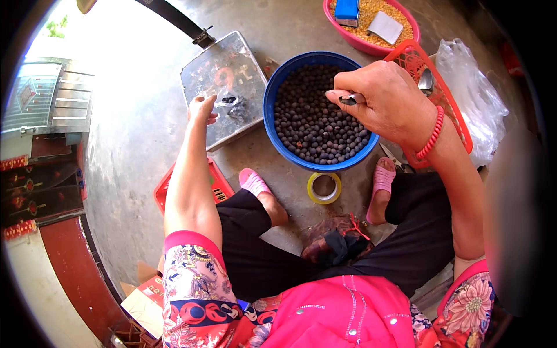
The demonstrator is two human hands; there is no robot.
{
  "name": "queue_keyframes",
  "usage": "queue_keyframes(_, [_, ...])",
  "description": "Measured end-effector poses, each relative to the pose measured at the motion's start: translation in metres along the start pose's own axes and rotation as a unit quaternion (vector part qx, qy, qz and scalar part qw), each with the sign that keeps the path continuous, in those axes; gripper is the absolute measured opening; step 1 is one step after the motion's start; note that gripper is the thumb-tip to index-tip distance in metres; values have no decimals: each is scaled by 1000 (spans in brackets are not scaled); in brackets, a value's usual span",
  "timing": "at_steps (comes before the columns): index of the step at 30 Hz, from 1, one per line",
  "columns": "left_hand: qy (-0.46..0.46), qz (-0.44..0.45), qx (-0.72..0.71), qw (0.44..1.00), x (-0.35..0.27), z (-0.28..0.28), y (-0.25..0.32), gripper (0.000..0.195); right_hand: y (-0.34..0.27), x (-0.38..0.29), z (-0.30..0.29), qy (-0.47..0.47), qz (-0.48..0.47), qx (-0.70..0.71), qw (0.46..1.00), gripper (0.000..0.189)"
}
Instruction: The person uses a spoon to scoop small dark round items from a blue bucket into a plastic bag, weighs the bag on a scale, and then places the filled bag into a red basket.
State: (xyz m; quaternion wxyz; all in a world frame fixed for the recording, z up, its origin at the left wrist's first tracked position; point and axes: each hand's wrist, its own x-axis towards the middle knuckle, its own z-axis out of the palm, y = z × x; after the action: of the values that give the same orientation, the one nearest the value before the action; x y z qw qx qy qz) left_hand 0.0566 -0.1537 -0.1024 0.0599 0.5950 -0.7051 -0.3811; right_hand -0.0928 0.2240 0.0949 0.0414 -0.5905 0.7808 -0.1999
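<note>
A blue round tub point(270, 130) stands on the floor before me, holding many dark round berries or nuts point(322, 117). Over its right side, my right hand point(387, 102) is closed round a metal handle point(352, 99); the tool's other end is hidden. To the left lies a metal scale platform point(248, 69) with a small clear plastic bag point(236, 108) on it, a few dark balls inside. My left hand point(203, 109) is at the bag's left side, fingers bent; whether they pinch its edge I cannot tell.
Beyond the tub is a pink basin point(370, 47) of yellow kernels with small boxes. At right are a red plastic basket point(452, 108), a metal spoon point(426, 81), clear plastic bags point(472, 95) and scissors point(391, 155). A tape roll point(310, 188) lies between my feet; a red tray point(222, 178) is left.
</note>
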Motion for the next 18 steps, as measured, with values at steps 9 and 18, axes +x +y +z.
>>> queue_keyframes(9, [-100, 50, -13, 994, -48, -73, 52, 43, 1, -2, -8, 60, -4, 24, 998, 26])
queue_keyframes(18, [-276, 411, 212, 843, -267, -38, 124, 32, 10, -1, -14, 164, -37, 11, 986, 32])
